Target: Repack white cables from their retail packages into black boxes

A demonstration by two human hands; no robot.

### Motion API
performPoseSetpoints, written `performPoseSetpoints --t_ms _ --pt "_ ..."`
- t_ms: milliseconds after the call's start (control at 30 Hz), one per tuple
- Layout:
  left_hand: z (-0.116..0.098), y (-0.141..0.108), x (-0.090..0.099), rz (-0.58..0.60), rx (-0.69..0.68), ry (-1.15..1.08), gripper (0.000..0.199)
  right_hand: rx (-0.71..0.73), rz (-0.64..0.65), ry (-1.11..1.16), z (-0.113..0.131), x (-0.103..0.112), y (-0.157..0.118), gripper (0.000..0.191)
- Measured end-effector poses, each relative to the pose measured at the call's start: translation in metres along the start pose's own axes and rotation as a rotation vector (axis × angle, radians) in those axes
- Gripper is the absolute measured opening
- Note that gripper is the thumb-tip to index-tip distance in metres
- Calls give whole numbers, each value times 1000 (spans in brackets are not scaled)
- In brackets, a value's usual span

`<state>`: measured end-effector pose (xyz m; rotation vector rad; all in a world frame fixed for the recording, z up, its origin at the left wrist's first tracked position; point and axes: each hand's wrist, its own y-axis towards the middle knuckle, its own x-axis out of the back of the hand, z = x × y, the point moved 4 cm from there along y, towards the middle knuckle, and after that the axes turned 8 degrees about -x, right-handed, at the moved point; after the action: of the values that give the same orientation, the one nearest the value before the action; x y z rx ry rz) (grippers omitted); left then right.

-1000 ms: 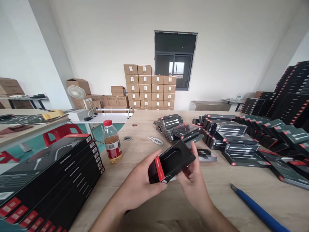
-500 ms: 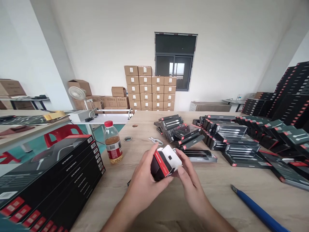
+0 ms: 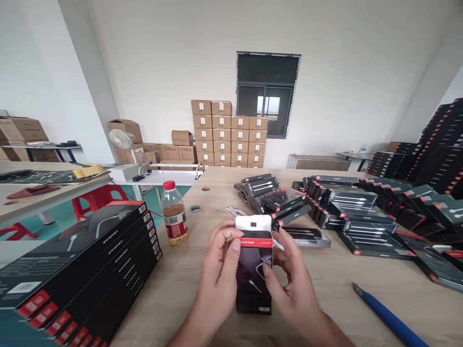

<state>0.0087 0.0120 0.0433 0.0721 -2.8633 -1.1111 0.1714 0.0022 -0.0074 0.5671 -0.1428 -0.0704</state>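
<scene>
Crowding the worktop (image 3: 336, 262) near left, the stack (image 3: 108, 260) could topple if a forearm caught it. To its right, the left hand (image 3: 220, 274) and right hand (image 3: 296, 279) hold the box (image 3: 251, 265); squeezing hard might crease its white end (image 3: 246, 222).

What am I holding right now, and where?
A box, by both sides near its top: left hand on one side, right hand on the other.

Even, soft indoor light; faint shadows; edges stretched, lower corners slightly blurred.
</scene>
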Motion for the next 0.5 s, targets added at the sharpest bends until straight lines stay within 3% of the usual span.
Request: performPoseSetpoints --t_ms 100,200,300,500 --pt "-3 6 5 49 -57 34 17 46 -15 -9 7 9 5 45" --pt "-4 3 5 60 -45 -73 8 102 -119 11 15 17 8 29" --pt "-8 -2 5 70 -64 -79 18 123 -135 35 22 19 7 18" --pt "-22 0 6 258 -226 -51 15 127 -123 41 35 20 3 37"
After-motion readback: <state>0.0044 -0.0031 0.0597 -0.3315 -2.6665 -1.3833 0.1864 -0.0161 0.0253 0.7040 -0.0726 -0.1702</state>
